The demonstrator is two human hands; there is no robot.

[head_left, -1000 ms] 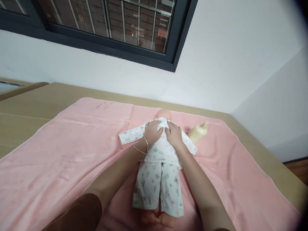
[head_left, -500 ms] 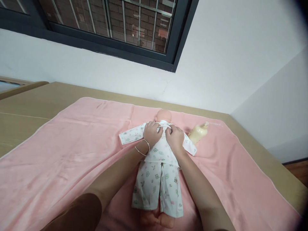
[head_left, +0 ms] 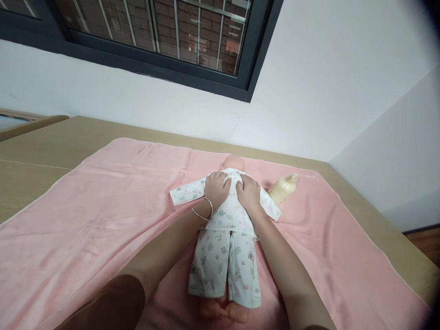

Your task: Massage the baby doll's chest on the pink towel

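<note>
Doll [head_left: 232, 217] under left hand [head_left: 216, 188] and right hand [head_left: 249, 190], apparently face-down

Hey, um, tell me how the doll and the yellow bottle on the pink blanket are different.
The doll is much larger than the bottle.
The doll wears white printed clothes; the bottle is pale yellow and shiny.
The left hand and right hand rest on the doll, while neither touches the bottle.
Both are on the pink blanket.
</note>
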